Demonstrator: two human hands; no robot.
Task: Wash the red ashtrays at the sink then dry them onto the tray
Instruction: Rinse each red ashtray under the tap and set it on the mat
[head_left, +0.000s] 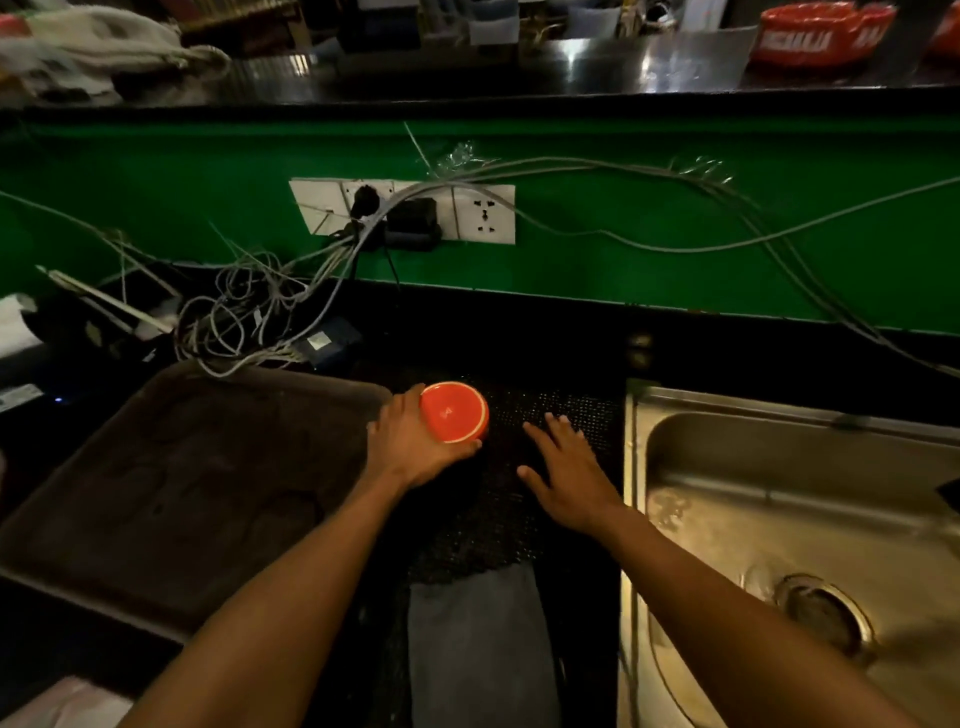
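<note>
My left hand (415, 447) grips a round red ashtray (454, 418), turned bottom-up, over the black mesh mat (550, 410) between the tray and the sink. My right hand (563, 467) hovers flat and open over the same mat, fingers spread, holding nothing. The dark brown tray (156, 493) lies to the left with nothing on it. The steel sink (779, 519) is at the right, its drain visible. More red ashtrays (821, 34) sit on the upper counter at the far right.
A grey-blue cloth (478, 649) hangs over the front edge below the mat. Tangled grey cables (249, 312) and a wall socket strip (405, 213) lie against the green wall behind the tray. Cloths are piled on the upper counter at left.
</note>
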